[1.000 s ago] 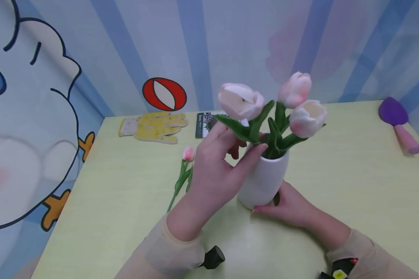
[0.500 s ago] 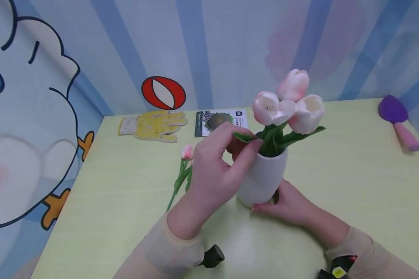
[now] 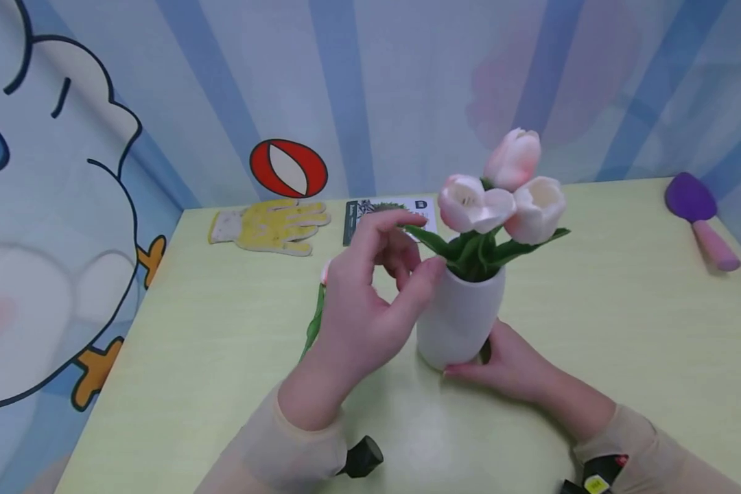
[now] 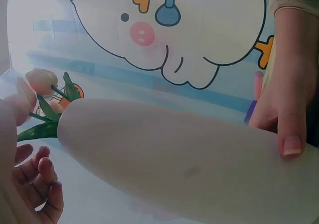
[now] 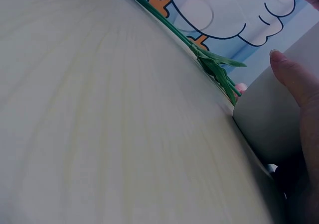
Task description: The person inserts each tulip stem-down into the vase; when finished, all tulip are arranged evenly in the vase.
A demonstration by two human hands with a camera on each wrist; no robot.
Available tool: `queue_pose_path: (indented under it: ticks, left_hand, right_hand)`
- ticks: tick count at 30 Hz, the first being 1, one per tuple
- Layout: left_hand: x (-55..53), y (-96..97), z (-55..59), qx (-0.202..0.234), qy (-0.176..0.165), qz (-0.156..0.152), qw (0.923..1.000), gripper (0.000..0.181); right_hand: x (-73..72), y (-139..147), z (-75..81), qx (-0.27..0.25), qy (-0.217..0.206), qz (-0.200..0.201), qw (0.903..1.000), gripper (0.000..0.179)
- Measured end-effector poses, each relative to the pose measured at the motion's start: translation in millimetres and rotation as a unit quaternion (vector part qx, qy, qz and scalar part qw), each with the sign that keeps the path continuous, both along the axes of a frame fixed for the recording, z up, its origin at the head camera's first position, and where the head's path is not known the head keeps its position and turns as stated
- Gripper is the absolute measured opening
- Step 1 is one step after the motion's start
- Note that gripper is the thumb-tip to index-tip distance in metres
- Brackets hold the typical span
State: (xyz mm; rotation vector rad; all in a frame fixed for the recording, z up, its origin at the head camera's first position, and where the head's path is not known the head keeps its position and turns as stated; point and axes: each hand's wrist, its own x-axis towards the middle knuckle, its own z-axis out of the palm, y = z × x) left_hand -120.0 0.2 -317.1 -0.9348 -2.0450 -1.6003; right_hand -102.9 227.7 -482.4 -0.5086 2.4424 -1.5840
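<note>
A white vase [image 3: 460, 319] holds three pale pink tulips [image 3: 511, 159] with green leaves [image 3: 429, 239]. Low on the vase, my right hand [image 3: 519, 363] grips its side, the thumb lying against the white wall. My left hand [image 3: 370, 302] is beside the vase mouth, fingers bent loosely and holding nothing; its thumb tip is at or near the rim. In the left wrist view the left fingers [image 4: 47, 169] stand apart from the leaves. A loose tulip [image 5: 214, 67] lies on the table to the left, partly hidden behind the left hand in the head view.
A yellow glove [image 3: 274, 226] lies at the back left of the table [image 3: 179, 384]. Beside it is a printed card [image 3: 421, 208], partly covered by the left hand. A purple trowel [image 3: 691, 197] with a pink handle lies at the back right. A cartoon-printed backdrop stands behind.
The leftmost tulip has swung right, toward the other two blooms. My left hand has let go of the leaf and drawn slightly left. The right hand keeps its grip low on the vase.
</note>
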Motion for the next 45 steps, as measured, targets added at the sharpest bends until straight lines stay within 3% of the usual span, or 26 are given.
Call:
queue_pose_path:
  ticks: [13, 18, 24, 30, 35, 40, 43, 45]
  left_hand:
    - [-1.7, -34.6, -15.5, -0.059, -0.039, 0.041, 0.9966, 0.028]
    - [0.4, -42.9, -21.1, -0.114, -0.074, 0.055, 0.9892, 0.027]
    - [1.8, -53.9, -33.8, -0.213, -0.141, 0.076, 0.9639, 0.025]
    - [3.4, -73.6, -54.2, -0.295, -0.160, 0.095, 0.9373, 0.022]
    - [9.3, -91.3, -66.7, -0.319, -0.158, 0.105, 0.9284, 0.020]
    - [16.5, -102.9, -79.6, -0.325, -0.194, 0.112, 0.9189, 0.021]
    - [19.5, -106.2, -86.5, -0.345, -0.222, 0.120, 0.9039, 0.020]
    - [21.2, -107.6, -88.7, -0.378, -0.238, 0.120, 0.8866, 0.016]
  right_hand:
    - [0.0, -0.4, 0.8, 0.021, 0.015, 0.000, 0.9997, 0.079]
    - [1.0, 0.1, 0.5, 0.020, 0.013, -0.001, 0.9997, 0.080]
    - [2.1, 1.2, -0.6, 0.017, 0.006, -0.002, 0.9998, 0.079]
    - [1.7, -0.6, -0.1, 0.008, 0.003, 0.003, 1.0000, 0.080]
    - [1.6, -3.7, 0.9, 0.009, 0.005, 0.008, 0.9999, 0.080]
    - [0.1, -4.0, 4.6, 0.017, 0.010, 0.007, 0.9998, 0.081]
    - [-0.3, -3.8, 4.9, 0.018, 0.008, 0.004, 0.9998, 0.083]
    - [-0.3, -4.1, 3.9, 0.016, 0.006, 0.002, 0.9998, 0.083]
